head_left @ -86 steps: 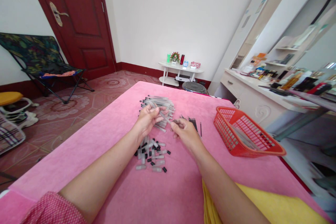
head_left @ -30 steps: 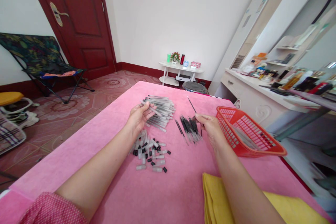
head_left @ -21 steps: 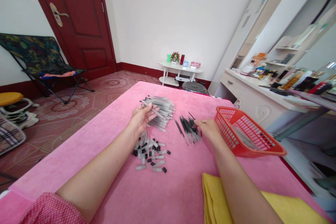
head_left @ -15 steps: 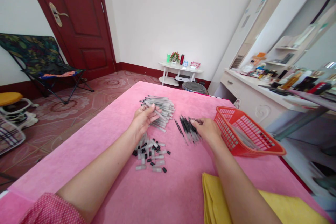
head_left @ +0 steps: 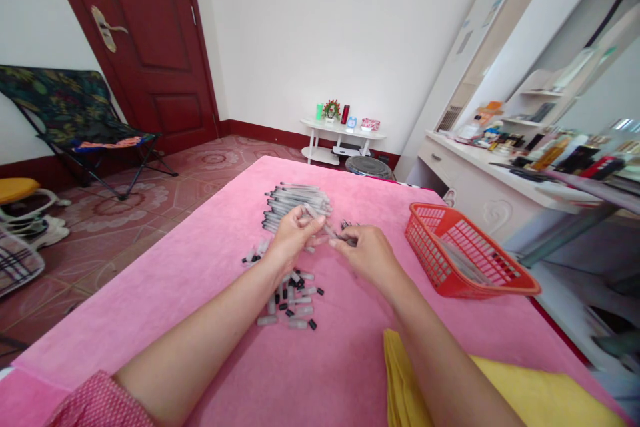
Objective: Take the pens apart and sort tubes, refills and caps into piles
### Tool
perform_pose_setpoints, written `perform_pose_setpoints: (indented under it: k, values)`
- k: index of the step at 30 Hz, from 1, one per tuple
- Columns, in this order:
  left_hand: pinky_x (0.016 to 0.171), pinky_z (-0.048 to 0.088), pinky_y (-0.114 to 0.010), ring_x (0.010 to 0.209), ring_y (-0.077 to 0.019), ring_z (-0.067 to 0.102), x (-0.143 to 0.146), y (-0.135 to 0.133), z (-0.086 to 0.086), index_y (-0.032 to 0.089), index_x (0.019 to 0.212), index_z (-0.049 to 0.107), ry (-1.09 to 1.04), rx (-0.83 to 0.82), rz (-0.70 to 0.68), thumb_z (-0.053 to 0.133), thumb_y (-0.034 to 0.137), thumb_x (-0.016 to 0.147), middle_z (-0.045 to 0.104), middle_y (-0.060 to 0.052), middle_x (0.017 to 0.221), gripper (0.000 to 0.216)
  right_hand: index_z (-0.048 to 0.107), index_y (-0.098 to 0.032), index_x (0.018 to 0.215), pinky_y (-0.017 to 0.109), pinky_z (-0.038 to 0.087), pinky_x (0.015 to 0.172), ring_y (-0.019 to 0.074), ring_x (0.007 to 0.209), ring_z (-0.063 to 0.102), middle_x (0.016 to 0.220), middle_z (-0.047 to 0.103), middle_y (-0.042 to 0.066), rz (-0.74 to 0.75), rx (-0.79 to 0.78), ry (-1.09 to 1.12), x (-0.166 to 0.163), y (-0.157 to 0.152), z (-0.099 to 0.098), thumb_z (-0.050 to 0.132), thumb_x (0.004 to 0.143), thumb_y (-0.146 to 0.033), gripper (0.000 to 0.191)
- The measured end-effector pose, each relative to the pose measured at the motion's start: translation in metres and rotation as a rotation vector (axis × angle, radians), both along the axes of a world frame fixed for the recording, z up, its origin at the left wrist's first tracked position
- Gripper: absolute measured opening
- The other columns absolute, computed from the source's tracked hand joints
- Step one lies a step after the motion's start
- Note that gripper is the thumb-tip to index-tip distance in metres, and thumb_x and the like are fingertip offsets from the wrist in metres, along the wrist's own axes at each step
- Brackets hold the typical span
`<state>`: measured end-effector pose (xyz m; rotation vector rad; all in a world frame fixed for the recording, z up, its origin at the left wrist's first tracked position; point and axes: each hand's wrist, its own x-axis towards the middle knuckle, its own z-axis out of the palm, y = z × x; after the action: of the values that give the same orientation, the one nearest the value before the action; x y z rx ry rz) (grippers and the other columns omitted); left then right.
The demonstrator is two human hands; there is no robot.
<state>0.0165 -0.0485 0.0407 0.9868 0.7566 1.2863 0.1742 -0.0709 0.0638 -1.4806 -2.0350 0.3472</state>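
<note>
Over a pink cloth-covered table (head_left: 210, 260), my left hand (head_left: 293, 237) is closed round a clear pen barrel, its tip pointing right. My right hand (head_left: 363, 253) is pinched on a thin black refill, held at the barrel's end. The two hands meet in the middle of the table. Behind them lies a pile of clear pen barrels (head_left: 295, 201). Below my left hand are scattered several small clear and black caps (head_left: 295, 300). The heap of black refills (head_left: 347, 223) is mostly hidden behind my right hand.
A red plastic basket (head_left: 465, 257) stands to the right on the table. A yellow cloth (head_left: 525, 393) lies at the near right corner. Beyond are a red door (head_left: 145, 33), a folding chair (head_left: 75, 113), a small white shelf (head_left: 343, 137) and a white dresser (head_left: 500, 180).
My right hand left the refill heap by the basket and came left with a refill to meet my left hand, which lifted a barrel off the pile.
</note>
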Motion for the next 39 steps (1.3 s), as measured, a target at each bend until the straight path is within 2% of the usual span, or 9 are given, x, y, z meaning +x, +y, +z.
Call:
perform_pose_setpoints:
  k: [7, 11, 14, 18, 24, 29, 32, 36, 39]
  values:
    - [0.051, 0.051, -0.023, 0.062, -0.0169, 0.067, -0.026, 0.021, -0.007, 0.016, 0.088, 0.051, 0.166, 0.039, 0.163, 0.069, 0.039, 0.068, 0.069, -0.006, 0.073, 0.035, 0.065, -0.021, 0.058, 0.032, 0.028, 0.049, 0.0195, 0.052, 0.052, 0.057, 0.06, 0.006, -0.403, 0.182, -0.086, 0.076, 0.004, 0.047, 0.059, 0.074, -0.042, 0.027]
    - [0.052, 0.051, -0.022, 0.059, -0.0147, 0.066, -0.04, 0.03, -0.013, 0.016, 0.087, 0.05, 0.16, 0.002, 0.224, 0.067, 0.034, 0.07, 0.069, -0.006, 0.073, 0.03, 0.065, -0.024, 0.055, 0.037, 0.029, 0.055, 0.0254, 0.055, 0.052, 0.046, 0.047, 0.005, -0.71, 0.157, -0.128, 0.139, 0.003, 0.049, 0.065, 0.067, -0.045, 0.024]
    - [0.051, 0.051, -0.021, 0.058, -0.0138, 0.066, -0.045, 0.033, -0.019, 0.016, 0.087, 0.049, 0.153, -0.024, 0.238, 0.066, 0.031, 0.071, 0.068, -0.005, 0.072, 0.028, 0.059, -0.027, 0.046, 0.035, 0.03, 0.057, 0.0221, 0.052, 0.049, 0.035, 0.03, -0.002, -0.566, 0.302, 0.112, 0.164, 0.007, 0.043, 0.074, 0.057, -0.028, 0.019]
    - [0.051, 0.051, -0.02, 0.057, -0.013, 0.065, -0.044, 0.034, -0.023, 0.016, 0.088, 0.049, 0.174, -0.035, 0.224, 0.063, 0.028, 0.073, 0.068, -0.005, 0.071, 0.024, 0.061, -0.024, 0.048, 0.031, 0.026, 0.049, 0.0158, 0.044, 0.044, 0.041, 0.046, 0.0, -0.415, 0.223, 0.12, 0.132, 0.012, 0.039, 0.068, 0.064, -0.027, 0.017]
    - [0.051, 0.051, -0.021, 0.056, -0.0137, 0.065, -0.044, 0.033, -0.023, 0.015, 0.087, 0.049, 0.174, -0.021, 0.222, 0.066, 0.031, 0.07, 0.068, -0.006, 0.071, 0.028, 0.061, -0.016, 0.053, 0.026, 0.031, 0.046, 0.0139, 0.05, 0.05, 0.051, 0.056, 0.0, -0.005, -0.164, 0.129, 0.012, -0.003, 0.019, 0.059, 0.07, -0.021, 0.018]
    - [0.051, 0.05, -0.021, 0.057, -0.0124, 0.064, -0.045, 0.034, -0.023, 0.015, 0.088, 0.049, 0.186, -0.018, 0.232, 0.064, 0.032, 0.072, 0.068, -0.004, 0.072, 0.028, 0.064, -0.015, 0.097, 0.027, 0.046, 0.07, 0.0166, 0.081, 0.061, 0.094, 0.068, 0.005, 0.352, -0.368, 0.53, -0.02, -0.008, 0.003, 0.061, 0.07, -0.027, 0.03]
    - [0.052, 0.05, -0.021, 0.057, -0.0118, 0.064, -0.045, 0.035, -0.023, 0.015, 0.089, 0.048, 0.191, -0.012, 0.231, 0.062, 0.031, 0.073, 0.067, -0.003, 0.072, 0.026, 0.066, -0.014, 0.095, 0.029, 0.046, 0.076, 0.0176, 0.085, 0.062, 0.096, 0.068, 0.007, 0.209, -0.275, 0.517, 0.006, 0.007, -0.001, 0.059, 0.071, -0.024, 0.027]
    - [0.052, 0.05, -0.021, 0.057, -0.0115, 0.063, -0.045, 0.034, -0.022, 0.016, 0.089, 0.048, 0.189, -0.017, 0.229, 0.061, 0.031, 0.073, 0.067, -0.003, 0.071, 0.025, 0.072, -0.02, 0.086, 0.027, 0.043, 0.069, 0.0189, 0.079, 0.062, 0.084, 0.07, 0.006, -0.248, -0.085, -0.022, 0.054, 0.027, -0.015, 0.056, 0.069, -0.015, 0.024]
    - [0.052, 0.05, -0.021, 0.056, -0.011, 0.063, -0.045, 0.034, -0.022, 0.016, 0.089, 0.048, 0.19, -0.02, 0.231, 0.061, 0.031, 0.073, 0.067, -0.002, 0.071, 0.026, 0.072, -0.025, 0.092, 0.025, 0.04, 0.063, 0.0189, 0.076, 0.062, 0.082, 0.07, 0.004, -0.325, -0.141, -0.278, 0.072, 0.032, -0.027, 0.058, 0.069, -0.017, 0.028]
